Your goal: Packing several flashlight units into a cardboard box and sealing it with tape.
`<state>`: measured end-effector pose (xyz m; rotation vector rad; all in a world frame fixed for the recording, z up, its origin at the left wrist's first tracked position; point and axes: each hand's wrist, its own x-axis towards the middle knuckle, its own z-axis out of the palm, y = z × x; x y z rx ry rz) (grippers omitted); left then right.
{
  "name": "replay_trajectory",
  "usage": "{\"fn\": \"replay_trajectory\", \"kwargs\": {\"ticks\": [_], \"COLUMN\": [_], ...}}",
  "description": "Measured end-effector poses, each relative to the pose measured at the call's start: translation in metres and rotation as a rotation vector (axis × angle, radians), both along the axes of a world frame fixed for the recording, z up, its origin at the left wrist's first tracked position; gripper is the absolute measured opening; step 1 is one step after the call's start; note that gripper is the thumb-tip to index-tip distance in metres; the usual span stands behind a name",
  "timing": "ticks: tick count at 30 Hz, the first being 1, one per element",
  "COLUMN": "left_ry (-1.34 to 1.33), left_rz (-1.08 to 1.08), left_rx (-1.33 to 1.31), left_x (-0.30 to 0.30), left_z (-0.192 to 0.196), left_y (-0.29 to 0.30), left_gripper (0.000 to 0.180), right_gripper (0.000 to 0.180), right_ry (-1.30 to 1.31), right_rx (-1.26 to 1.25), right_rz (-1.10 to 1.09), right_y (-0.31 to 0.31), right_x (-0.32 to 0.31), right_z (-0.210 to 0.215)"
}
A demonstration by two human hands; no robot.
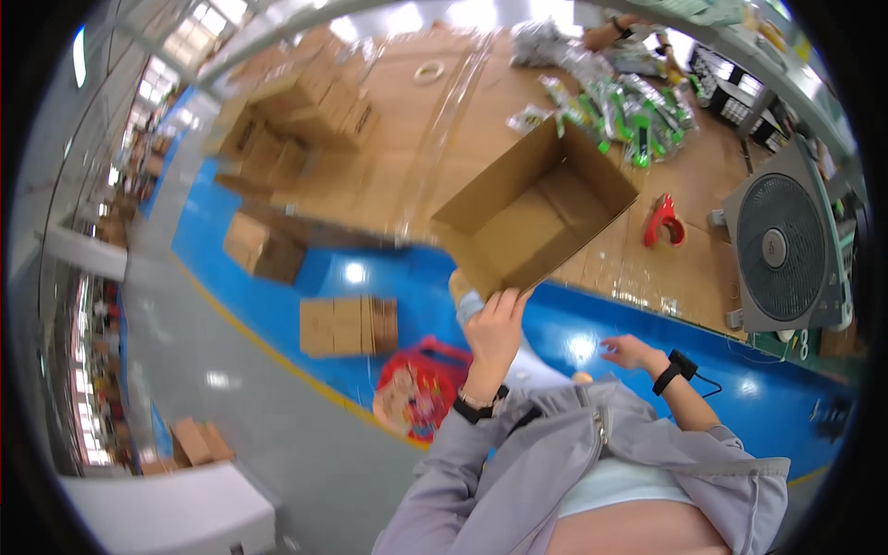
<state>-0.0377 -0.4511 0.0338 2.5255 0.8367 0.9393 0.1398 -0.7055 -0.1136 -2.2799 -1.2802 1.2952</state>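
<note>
- The left hand [495,324] is gripping the lower edge of an open brown cardboard box [536,217], holding it tilted above the cardboard-covered table [407,139].
- The right hand [629,352] is hanging open and empty at the box's five o'clock.
- A red tape dispenser [664,222] is lying at the box's three o'clock.

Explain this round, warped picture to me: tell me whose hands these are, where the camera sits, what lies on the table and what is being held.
The camera sits on a person's head and looks down; its wide lens bends straight edges. No machine here, only two bare hands. The left hand grips the lower edge of an open, empty cardboard box, lifted in front of the brown table. The right hand is open in the air and holds nothing. On the table lie green packaged items, a red tape dispenser, a roll of tape and a grey fan. More boxes and a red basket stand on the blue floor.
</note>
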Motion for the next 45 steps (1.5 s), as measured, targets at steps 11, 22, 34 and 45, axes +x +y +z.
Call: {"fn": "replay_trajectory", "kwargs": {"ticks": [11, 22, 34, 45], "left_ry": [0.376, 0.151, 0.141, -0.135], "left_rz": [-0.709, -0.741, -0.582, -0.609], "left_rx": [-0.073, 0.218, 0.290, 0.399], "left_x": [0.046, 0.036, 0.020, 0.045], "left_z": [-0.040, -0.063, -0.081, -0.107], "left_y": [0.203, 0.275, 0.294, 0.304], "left_gripper": [0.013, 0.040, 0.028, 0.027], "right_gripper": [0.042, 0.037, 0.039, 0.042], "right_ry": [0.226, 0.044, -0.078, -0.120], "right_rx": [-0.290, -0.476, -0.602, -0.556], "right_rz": [-0.780, -1.335, -1.676, -1.628], "right_y": [0.174, 0.205, 0.053, 0.069], "right_x": [-0.114, -0.179, -0.090, -0.083], "right_z": [-0.241, -0.391, -0.445, -0.466]}}
